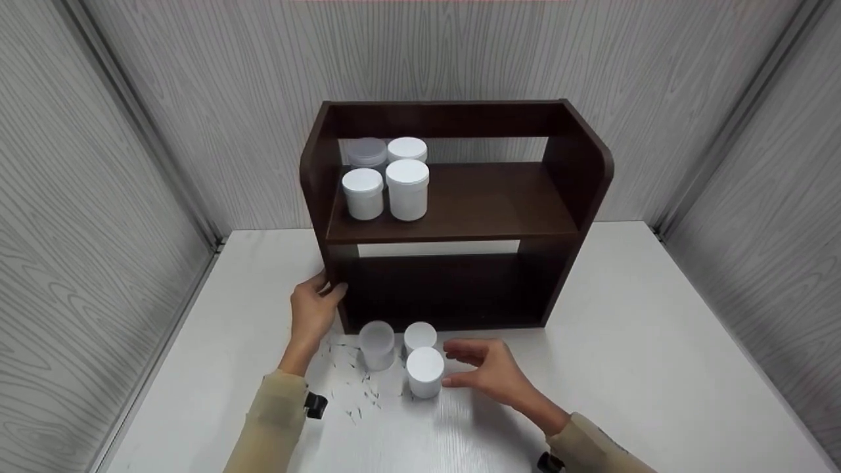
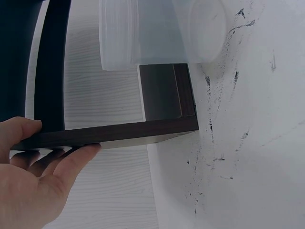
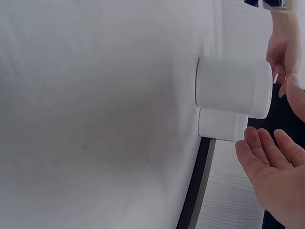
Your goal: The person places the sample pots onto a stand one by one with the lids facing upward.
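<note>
**Left hand on shelf unit, right hand open beside jars**

White worktop (image 1: 644,341), grey wood-grain walls on three sides. Dark brown two-tier shelf unit (image 1: 453,210) stands toward the worktop's back edge, centred. Upper shelf, left end: four jars (image 1: 387,174) in a tight cluster, three white-lidded, one frosted at rear left.

Left hand (image 1: 314,309) grips the unit's left side panel near its bottom front corner; left wrist view shows thumb on one face, fingers on the other.

Right hand (image 1: 489,371) relaxed and open, fingers spread, holding nothing; fingertips just beside the white-lidded jar (image 1: 425,372), contact not clear.

Three jars stand on the worktop just in front of the unit's lower left: that white-lidded one nearest the front edge, a second white jar (image 1: 420,337) behind it, a frosted translucent jar (image 1: 377,344) to their left.

Small dark specks (image 1: 358,387) on the worktop around the jars.
</note>
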`<state>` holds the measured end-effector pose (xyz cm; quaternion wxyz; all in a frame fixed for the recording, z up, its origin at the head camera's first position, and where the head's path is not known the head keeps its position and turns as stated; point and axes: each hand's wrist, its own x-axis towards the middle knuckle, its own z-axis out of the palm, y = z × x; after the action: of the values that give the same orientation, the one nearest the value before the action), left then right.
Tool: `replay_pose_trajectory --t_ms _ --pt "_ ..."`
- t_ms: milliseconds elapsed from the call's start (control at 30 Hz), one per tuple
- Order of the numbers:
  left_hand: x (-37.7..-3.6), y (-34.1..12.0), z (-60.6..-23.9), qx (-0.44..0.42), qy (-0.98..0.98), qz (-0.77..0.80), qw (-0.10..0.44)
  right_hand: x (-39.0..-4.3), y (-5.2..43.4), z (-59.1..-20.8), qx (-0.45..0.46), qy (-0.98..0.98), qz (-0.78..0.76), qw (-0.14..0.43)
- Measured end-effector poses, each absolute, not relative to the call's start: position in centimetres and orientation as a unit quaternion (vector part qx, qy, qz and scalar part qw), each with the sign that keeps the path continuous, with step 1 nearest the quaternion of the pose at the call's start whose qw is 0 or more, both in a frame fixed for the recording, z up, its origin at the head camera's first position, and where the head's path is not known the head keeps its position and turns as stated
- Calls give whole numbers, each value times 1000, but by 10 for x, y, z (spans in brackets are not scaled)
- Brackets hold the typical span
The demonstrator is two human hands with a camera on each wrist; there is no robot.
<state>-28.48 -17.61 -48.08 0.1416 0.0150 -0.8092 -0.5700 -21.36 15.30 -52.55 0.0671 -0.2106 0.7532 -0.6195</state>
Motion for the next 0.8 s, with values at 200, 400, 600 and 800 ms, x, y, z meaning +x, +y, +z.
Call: replay_pose_trajectory --t_ms 200,400,600,800 --pt "-285 -176 -481 6 -799 -585 137 -216 145 -526 -213 756 -615 67" --pt "-285 -176 -481 10 -802 -580 140 -217 139 -527 -211 765 -604 67" --pt "-285 -176 -481 12 -800 -583 139 -217 135 -526 -201 769 -602 71" --pt "-284 -177 -481 11 -801 -582 137 -217 132 -527 -213 779 -586 63"
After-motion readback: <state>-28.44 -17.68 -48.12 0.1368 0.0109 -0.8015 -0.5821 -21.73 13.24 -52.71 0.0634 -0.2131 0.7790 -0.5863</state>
